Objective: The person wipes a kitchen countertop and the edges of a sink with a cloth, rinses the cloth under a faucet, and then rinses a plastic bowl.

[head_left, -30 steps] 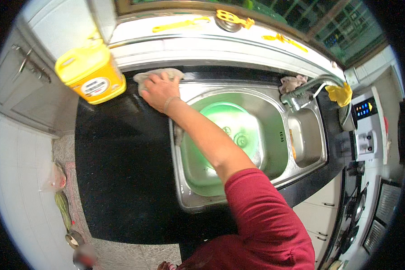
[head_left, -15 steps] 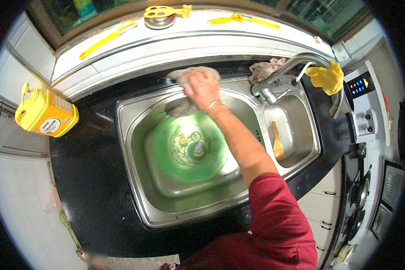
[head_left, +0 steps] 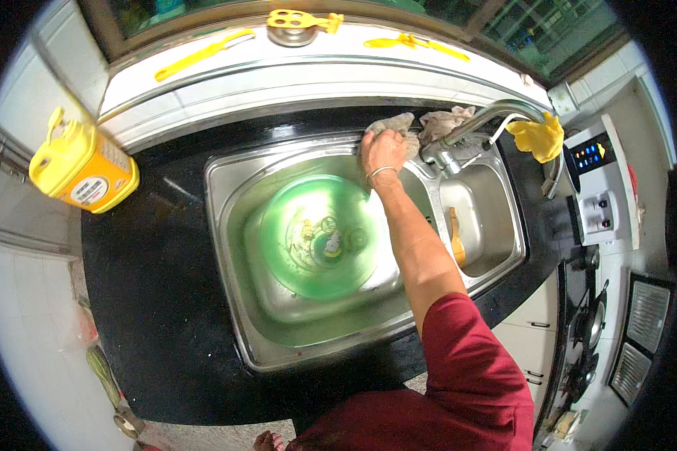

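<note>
My right hand [head_left: 384, 154] is closed on a damp grey cloth [head_left: 400, 125], pressed on the back rim of the steel sink [head_left: 237, 331], left of the faucet. A second crumpled, pinkish-grey cloth [head_left: 438, 124] lies just beside it at the faucet's base. Below my right forearm, a translucent green basin [head_left: 278, 259] with a cartoon print sits in the large sink bowl. At the lower edge only a small part of my left hand [head_left: 268, 442] shows, low beside my body; most of its fingers are hidden.
The curved faucet [head_left: 496, 111] has a yellow glove-like item [head_left: 538, 137] draped over it. A wooden spoon [head_left: 456, 239] stands in the small bowl. On the black counter [head_left: 147, 301] stands a yellow jug [head_left: 86, 165]. Yellow-handled tools [head_left: 203, 56] lie along the windowsill.
My right hand has slid rightward along the sink's back rim with the grey cloth, toward the faucet. The view has shifted slightly. A little more of my left hand shows.
</note>
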### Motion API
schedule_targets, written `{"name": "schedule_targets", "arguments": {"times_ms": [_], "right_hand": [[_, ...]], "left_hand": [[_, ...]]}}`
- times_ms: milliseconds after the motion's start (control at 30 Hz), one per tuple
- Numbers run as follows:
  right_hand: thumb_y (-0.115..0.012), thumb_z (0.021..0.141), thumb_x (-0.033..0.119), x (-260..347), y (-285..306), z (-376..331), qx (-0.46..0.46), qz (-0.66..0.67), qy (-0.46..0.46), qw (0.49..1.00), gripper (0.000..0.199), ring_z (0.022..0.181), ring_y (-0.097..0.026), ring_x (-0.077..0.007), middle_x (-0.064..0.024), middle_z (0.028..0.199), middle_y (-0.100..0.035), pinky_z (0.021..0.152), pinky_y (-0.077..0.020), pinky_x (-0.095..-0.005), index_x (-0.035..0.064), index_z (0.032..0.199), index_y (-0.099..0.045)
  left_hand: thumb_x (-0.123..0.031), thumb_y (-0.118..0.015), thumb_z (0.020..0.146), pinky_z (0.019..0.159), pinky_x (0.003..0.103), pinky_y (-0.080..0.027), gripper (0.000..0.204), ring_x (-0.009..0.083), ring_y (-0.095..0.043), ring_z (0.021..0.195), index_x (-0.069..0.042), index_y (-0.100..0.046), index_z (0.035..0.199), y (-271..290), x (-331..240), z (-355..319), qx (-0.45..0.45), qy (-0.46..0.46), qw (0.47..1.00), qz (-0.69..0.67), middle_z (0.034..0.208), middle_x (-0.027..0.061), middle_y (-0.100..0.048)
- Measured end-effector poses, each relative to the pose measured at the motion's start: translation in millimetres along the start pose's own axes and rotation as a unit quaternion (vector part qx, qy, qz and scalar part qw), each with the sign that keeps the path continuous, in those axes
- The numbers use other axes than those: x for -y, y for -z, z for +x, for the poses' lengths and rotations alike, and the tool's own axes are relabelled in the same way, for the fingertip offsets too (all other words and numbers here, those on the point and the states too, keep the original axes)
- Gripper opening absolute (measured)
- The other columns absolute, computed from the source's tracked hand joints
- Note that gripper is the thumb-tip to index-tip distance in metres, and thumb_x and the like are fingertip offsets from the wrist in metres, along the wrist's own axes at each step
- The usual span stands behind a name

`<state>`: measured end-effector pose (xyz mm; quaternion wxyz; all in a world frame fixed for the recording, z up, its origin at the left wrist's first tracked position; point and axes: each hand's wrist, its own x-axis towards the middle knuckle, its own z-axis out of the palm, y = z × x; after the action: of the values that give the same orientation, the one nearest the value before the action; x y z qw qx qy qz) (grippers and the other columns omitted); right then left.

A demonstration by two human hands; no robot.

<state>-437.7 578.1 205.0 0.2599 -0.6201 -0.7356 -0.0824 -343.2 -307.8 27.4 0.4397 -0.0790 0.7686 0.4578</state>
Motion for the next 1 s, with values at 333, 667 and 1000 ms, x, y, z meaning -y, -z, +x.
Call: {"name": "schedule_targets", "arguments": {"times_ms": [333,667,1000], "right_hand": [[-0.058,0.083,0.035,200,27,-115,0.131,0.12,0.151,0.972,0.04,0.097,-0.057,-0.0377,-0.0249,0.098,-0.059,0.089,-0.0461,-0.0445,-0.0036,0.086,-0.066],[-0.063,0.069,0.031,226,90,-135,0.368,0.169,0.251,0.879,0.036,0.079,-0.066,-0.0378,-0.0241,0.083,-0.067,0.077,-0.0533,-0.0412,-0.0015,0.083,-0.068],[-0.058,0.073,0.036,187,90,-99,0.44,0.289,0.082,0.846,0.035,0.081,-0.064,-0.0295,-0.0184,0.085,-0.069,0.077,-0.0501,-0.0349,0.0041,0.082,-0.071]], "left_hand": [[-0.019,-0.065,0.089,0.085,0.04,-0.053,0.044,0.0276,-0.053,0.106,-0.011,-0.043,0.127,30,74,-33,0.011,-0.189,0.981,0.041,0.126,0.0117,-0.04],[-0.021,-0.066,0.088,0.084,0.039,-0.05,0.039,0.0247,-0.058,0.098,0.002,-0.056,0.117,63,150,-25,-0.054,0.04,0.996,-0.06,0.104,0.0131,-0.062],[-0.011,-0.06,0.084,0.081,0.04,-0.053,0.04,0.0291,-0.063,0.1,-0.002,-0.052,0.122,100,67,-31,-0.026,0.026,0.98,-0.198,0.108,0.0151,-0.064]]}}
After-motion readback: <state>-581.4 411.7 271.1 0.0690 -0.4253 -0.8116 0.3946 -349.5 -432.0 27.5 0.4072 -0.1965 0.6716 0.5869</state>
